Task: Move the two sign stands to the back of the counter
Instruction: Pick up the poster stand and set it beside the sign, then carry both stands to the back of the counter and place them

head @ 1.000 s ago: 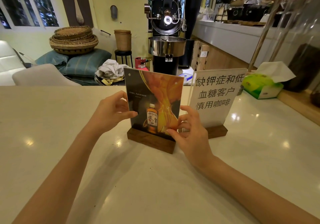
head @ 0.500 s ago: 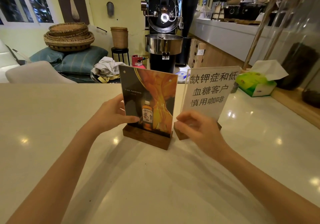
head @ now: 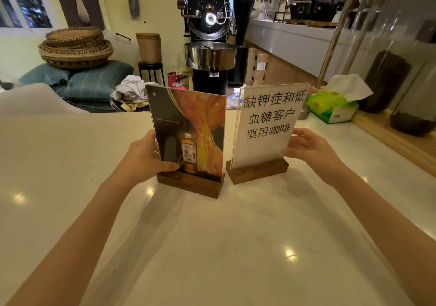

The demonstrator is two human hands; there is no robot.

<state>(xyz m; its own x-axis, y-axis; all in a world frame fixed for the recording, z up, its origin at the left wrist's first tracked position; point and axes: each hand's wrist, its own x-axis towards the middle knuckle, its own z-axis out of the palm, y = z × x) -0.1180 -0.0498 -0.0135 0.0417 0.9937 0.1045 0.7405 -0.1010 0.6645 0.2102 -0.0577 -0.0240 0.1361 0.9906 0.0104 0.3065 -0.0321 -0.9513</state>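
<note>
While both sign stands sit upright side by side on the pale desk point(head: 70, 175), I see my left hand point(head: 144, 157) clamped on the left edge of the whisky sign stand point(head: 188, 138): the thumb lies across the lower front of the panel and the other fingers point(head: 151, 138) wrap behind it. Its wooden base rests flat on the desk. My right hand point(head: 311, 149) is at the right edge of the white text sign stand point(head: 269, 121), fingers spread loosely and curved toward the panel; I cannot tell whether they actually touch it. The two wooden bases are just apart, angled slightly toward each other. Behind the stands the desk runs a short way to its far edge. Off to the right, near the white stand, lies a green tissue pack point(head: 332, 105), with dark glass jars point(head: 387, 81) beyond it. A black coffee roaster point(head: 210, 34) stands past the desk edge.
</note>
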